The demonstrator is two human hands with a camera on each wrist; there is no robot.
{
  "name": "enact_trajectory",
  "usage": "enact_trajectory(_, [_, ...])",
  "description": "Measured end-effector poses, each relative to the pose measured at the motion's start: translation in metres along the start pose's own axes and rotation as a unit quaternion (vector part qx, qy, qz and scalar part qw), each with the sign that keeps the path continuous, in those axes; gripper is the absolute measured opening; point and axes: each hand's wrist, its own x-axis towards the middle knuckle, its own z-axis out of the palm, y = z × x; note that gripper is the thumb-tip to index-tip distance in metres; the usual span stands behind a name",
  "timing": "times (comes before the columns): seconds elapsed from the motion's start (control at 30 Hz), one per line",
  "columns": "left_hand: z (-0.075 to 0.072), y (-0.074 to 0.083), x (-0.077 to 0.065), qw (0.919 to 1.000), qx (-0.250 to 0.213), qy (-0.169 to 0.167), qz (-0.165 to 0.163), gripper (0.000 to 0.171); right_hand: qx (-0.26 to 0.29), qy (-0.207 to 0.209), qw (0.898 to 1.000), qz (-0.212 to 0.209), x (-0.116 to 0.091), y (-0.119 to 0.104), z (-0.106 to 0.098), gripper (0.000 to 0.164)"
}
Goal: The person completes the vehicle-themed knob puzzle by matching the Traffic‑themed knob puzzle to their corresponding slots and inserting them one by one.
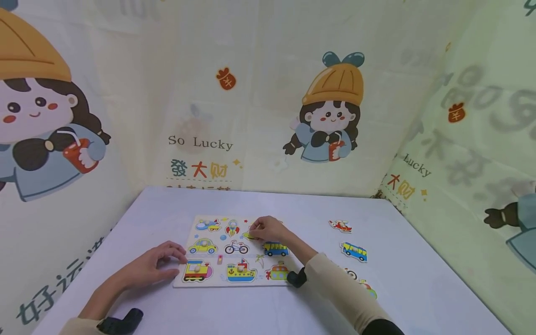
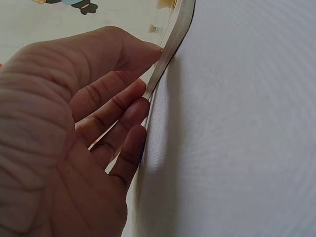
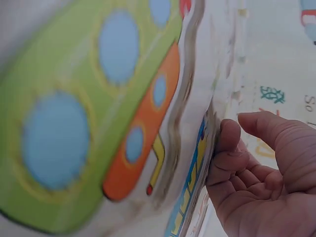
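A white puzzle board [image 1: 219,278] with colourful vehicle pieces lies flat on the table. My left hand [image 1: 148,266] is at the board's left edge, next to the train piece [image 1: 197,270]. In the left wrist view, its thumb and loosely bent fingertips are against the board's edge [image 2: 172,44]. Above the upper part of the board, my right hand [image 1: 270,229] pinches a yellow-green puzzle piece [image 1: 248,236], mostly hidden by the fingers. The right wrist view shows its fingers curled, thumb near the index finger; the large green submarine piece [image 3: 54,54] stands close to the camera.
Right of the board lie loose pieces: a red helicopter-like piece [image 1: 341,226], a bus [image 1: 354,251], a bicycle [image 1: 351,274] and a green piece [image 1: 369,289], the last two partly behind the right sleeve [image 1: 341,288]. Printed cloth walls [image 1: 264,116] surround the table [image 1: 310,204].
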Motion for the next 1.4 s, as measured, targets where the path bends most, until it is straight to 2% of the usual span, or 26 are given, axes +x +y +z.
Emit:
enact_trajectory(0.2, [0.001,-0.001,0.000,1.0000,0.006,0.000,-0.003,0.020,0.037,0.002,0.999,-0.001,-0.011,0.006,0.002,0.026])
enact_trajectory(0.5, [0.002,-0.002,0.000,1.0000,0.004,0.004,-0.005,0.020,0.037,0.011,0.999,-0.007,-0.020,0.005,0.000,0.035])
enact_trajectory(0.7, [0.000,-0.002,0.000,0.9999,0.011,0.005,-0.006,0.020,0.052,0.007,0.999,-0.008,-0.026,0.002,-0.005,0.037])
enact_trajectory(1.03, [-0.002,0.000,0.001,0.9999,0.012,0.004,-0.005,0.021,0.055,0.000,0.998,-0.042,-0.042,0.005,-0.009,0.036])
enact_trajectory(1.4, [-0.004,0.000,0.000,0.9999,0.014,0.006,0.002,0.021,0.070,0.003,0.997,-0.028,-0.063,0.006,-0.017,0.037])
